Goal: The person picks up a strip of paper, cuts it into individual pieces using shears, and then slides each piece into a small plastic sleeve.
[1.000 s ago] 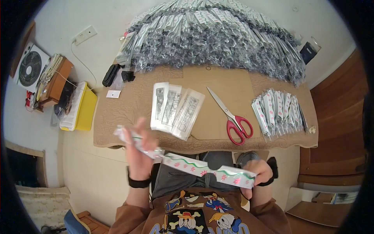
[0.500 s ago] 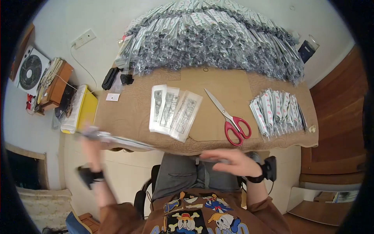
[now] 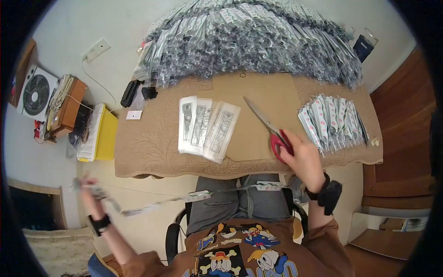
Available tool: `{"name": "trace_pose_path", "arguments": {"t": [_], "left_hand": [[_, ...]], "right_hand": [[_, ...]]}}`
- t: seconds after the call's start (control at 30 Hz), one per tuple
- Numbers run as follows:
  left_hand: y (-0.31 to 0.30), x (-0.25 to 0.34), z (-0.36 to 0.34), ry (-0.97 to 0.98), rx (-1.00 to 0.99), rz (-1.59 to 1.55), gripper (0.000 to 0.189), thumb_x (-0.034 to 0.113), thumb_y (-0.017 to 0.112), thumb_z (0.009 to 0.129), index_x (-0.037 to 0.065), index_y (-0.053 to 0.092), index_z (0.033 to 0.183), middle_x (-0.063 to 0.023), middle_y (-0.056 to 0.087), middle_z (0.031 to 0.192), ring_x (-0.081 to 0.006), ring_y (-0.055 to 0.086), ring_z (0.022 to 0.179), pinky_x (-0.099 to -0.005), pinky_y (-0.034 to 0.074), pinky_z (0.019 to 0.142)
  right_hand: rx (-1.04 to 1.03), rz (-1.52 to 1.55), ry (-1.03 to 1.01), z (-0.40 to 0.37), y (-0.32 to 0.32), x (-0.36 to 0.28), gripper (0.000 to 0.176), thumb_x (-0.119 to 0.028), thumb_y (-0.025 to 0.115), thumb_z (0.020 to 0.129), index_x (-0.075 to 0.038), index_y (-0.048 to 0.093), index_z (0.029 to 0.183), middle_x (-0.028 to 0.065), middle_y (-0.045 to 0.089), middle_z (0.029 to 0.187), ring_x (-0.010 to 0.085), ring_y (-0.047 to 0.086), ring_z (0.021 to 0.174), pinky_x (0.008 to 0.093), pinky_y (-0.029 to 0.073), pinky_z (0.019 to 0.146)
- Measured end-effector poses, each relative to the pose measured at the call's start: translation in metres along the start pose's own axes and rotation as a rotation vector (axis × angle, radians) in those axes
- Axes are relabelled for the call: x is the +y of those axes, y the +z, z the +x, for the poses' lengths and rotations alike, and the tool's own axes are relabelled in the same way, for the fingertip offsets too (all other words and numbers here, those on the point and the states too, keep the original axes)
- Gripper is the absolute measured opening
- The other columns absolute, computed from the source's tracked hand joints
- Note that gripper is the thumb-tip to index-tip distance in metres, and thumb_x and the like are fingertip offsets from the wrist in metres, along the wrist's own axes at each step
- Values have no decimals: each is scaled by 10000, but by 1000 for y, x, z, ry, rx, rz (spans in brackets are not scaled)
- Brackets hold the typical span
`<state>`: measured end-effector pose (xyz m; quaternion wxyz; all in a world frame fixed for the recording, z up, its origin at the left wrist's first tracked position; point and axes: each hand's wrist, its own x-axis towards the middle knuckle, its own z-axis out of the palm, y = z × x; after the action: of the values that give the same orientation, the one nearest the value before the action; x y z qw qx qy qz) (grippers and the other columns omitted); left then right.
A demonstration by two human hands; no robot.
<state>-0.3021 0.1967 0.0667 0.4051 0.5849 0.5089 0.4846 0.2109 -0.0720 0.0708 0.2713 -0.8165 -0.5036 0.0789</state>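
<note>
Brown tablecloth [image 3: 152,152] | right grip [image 3: 301,154] on scissors [image 3: 268,122] | yellow bin [image 3: 107,136], fan [image 3: 35,95] leftward

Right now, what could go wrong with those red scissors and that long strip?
The right hand is at the handles of the scissors, so if the blades swung left they might nick the clear sleeves lying beside them. The strip hangs from the left hand across the lap and looks twisted, so it might tangle, or a cut could go crooked.
</note>
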Motion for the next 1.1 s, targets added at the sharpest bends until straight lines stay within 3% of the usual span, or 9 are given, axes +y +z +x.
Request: {"name": "trace_pose_path", "arguments": {"t": [0.03,0.1,0.13,0.33,0.47,0.57,0.73,0.83,1.1], "left_hand": [[53,-8,-19,173,-9,-92,437,368,451,887,26,474,1157,34,446,711,-37,365,525,-178,328,517],[129,10,-61,-6,-219,-449,395,334,455,894,33,477,1150,40,325,637,-53,328,542,-205,333,536],[168,27,-81,-52,-145,-494,358,324,408,918,45,482,1129,35,304,629,-58,313,526,-200,338,543],[291,72,-136,25,32,-682,314,296,358,938,30,477,1055,7,309,680,-76,336,611,-233,356,597],[313,63,-144,180,70,-648,310,285,344,941,10,470,1006,-14,342,715,-93,353,659,-247,350,647],[315,56,-154,273,99,-574,326,285,340,941,-9,479,967,-33,375,736,-107,373,693,-249,330,696],[311,55,-159,391,34,-254,342,287,316,945,-18,469,973,-49,391,782,-116,379,692,-258,342,707],[311,55,-158,351,84,-190,357,293,317,944,-29,465,992,-51,397,796,-115,380,686,-266,346,713],[319,62,-172,288,-140,-325,386,253,303,950,-50,428,1153,-27,378,755,-102,343,689,-228,310,679]], "right_hand": [[2,1,-4,-2,1,0,331,-55,584,773,-12,525,1095,126,539,939,235,559,782,304,454,683],[-103,573,185,-14,7,3,395,-79,600,776,-31,481,1150,108,519,987,205,546,849,310,454,715],[-162,857,279,-22,11,2,429,-91,608,778,-41,459,1177,99,509,1012,189,539,882,313,454,731],[-653,1641,-3,-101,75,-36,920,-439,736,616,-80,231,1296,50,434,982,155,477,894,311,411,797],[-793,1475,162,-120,83,-53,900,-475,712,621,-68,252,1278,45,428,982,141,467,864,288,409,770],[-803,1356,133,-116,87,-56,723,-17,682,698,-93,263,1282,32,444,917,130,456,811,265,405,777],[-778,1380,165,-102,76,-63,697,-18,674,709,-86,273,1276,28,456,893,123,465,788,253,414,755],[-853,1340,182,-106,69,-59,864,-482,676,658,-57,252,1278,48,449,928,123,461,792,258,404,741],[-602,1271,190,-106,84,-65,554,-151,624,799,-59,314,1248,41,466,873,104,478,729,229,418,649]]}}
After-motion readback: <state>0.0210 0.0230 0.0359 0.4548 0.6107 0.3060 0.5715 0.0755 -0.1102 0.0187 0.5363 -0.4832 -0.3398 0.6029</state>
